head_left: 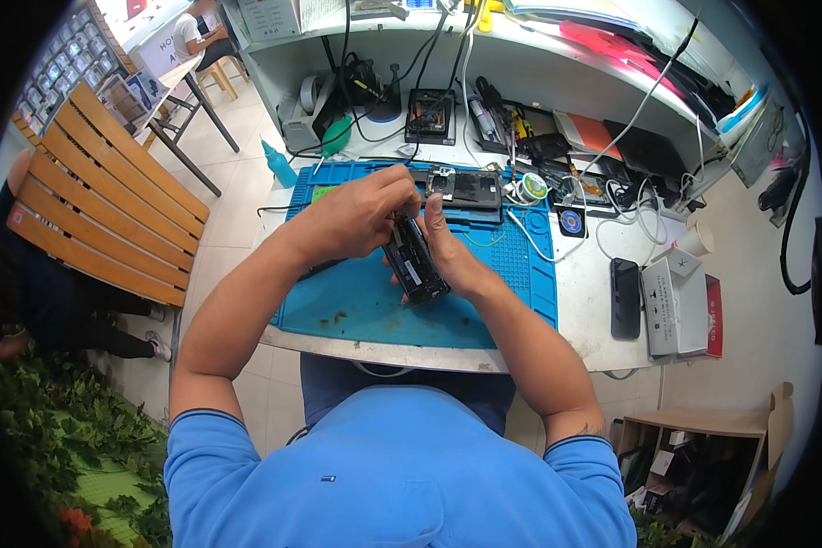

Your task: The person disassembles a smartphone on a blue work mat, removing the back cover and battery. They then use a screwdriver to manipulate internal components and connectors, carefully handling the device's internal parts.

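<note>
A dark phone housing [416, 271], its inner parts bare, is tilted above the blue work mat [365, 306]. My right hand [455, 257] grips it, thumb along its right side and fingertips showing past the left edge. Over the housing's upper end my left hand [367, 208] is closed in a pinch; what its fingertips hold is hidden. Just beyond both hands, a second opened phone [473, 189] lies on the mat with its insides showing. A round tub [531, 187] with a green and white label sits at that phone's right.
A teal squeeze bottle [279, 165] stands at the mat's far left. Cables and tools crowd the shelf behind. At the right lie a dark phone [625, 297] and a white box [671, 306]. A white cable [530, 239] crosses the mat. A slatted wooden chair [110, 196] stands left.
</note>
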Motion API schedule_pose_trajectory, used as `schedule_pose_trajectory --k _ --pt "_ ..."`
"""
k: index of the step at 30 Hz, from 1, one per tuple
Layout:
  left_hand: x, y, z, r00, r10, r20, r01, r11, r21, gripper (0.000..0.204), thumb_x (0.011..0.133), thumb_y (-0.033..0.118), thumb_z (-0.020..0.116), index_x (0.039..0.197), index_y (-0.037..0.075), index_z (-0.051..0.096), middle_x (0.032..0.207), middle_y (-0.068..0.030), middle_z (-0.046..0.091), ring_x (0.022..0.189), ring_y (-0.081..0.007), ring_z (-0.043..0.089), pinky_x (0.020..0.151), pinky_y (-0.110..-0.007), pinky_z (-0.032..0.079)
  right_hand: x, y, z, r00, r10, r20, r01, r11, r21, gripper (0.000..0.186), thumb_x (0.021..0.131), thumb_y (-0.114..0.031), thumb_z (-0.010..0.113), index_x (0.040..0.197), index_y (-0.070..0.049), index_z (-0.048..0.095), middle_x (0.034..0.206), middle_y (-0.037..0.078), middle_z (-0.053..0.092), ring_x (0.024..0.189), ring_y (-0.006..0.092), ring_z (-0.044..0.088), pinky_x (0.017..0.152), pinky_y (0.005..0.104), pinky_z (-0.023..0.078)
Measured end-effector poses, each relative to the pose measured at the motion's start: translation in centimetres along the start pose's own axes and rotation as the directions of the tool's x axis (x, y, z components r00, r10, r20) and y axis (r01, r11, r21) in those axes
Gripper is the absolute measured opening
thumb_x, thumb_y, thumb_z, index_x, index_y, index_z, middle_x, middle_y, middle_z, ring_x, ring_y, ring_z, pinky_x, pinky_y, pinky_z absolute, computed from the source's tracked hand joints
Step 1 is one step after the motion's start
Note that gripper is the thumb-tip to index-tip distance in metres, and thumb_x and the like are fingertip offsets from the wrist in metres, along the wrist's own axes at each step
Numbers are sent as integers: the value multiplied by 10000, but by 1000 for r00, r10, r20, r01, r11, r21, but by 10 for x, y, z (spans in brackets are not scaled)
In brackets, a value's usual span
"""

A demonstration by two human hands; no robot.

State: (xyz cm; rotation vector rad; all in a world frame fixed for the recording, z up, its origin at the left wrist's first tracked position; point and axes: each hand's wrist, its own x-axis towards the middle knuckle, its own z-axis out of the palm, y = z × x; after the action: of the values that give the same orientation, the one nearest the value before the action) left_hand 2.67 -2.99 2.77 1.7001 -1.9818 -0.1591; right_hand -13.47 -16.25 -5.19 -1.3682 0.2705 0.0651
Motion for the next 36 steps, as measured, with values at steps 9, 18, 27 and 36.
schedule_pose_trajectory --k 9,18,27,36 --pt "4 -3 6 999 23 38 -27 996 87 435 754 -130 730 1120 62 593 1154 -89 587 1064 -308 680 826 -400 610 -2 -2 1 1000 -4 -8 4 999 -52 1206 810 -1039 153 1369 -48 554 1027 140 688 850 223 763 672 398 702" --pt "2 0 -5 997 38 -71 -39 999 -5 350 807 -121 718 1066 82 598 1199 -114 601 967 -301 726 832 -387 617 -1 -13 -3 996 51 79 -70 963 261 1247 751 -1086 232 1302 -18 568 994 168 681 784 268 774 623 491 697" --pt "-1 -6 6 989 50 -136 -50 999 3 310 833 -82 739 1064 77 605 1221 -122 619 943 -329 745 802 -400 628 -2 -12 -3 994 26 103 -56 952 300 1231 774 -1070 239 1360 -31 541 1006 174 692 806 268 784 652 500 703" --pt "-8 -2 15 974 129 -189 -103 985 141 290 839 -68 733 1051 85 607 1147 -105 638 920 -326 733 774 -404 626 0 -10 -5 992 45 118 -87 920 382 1160 802 -1051 259 1306 -53 570 983 187 709 790 301 787 625 521 692"
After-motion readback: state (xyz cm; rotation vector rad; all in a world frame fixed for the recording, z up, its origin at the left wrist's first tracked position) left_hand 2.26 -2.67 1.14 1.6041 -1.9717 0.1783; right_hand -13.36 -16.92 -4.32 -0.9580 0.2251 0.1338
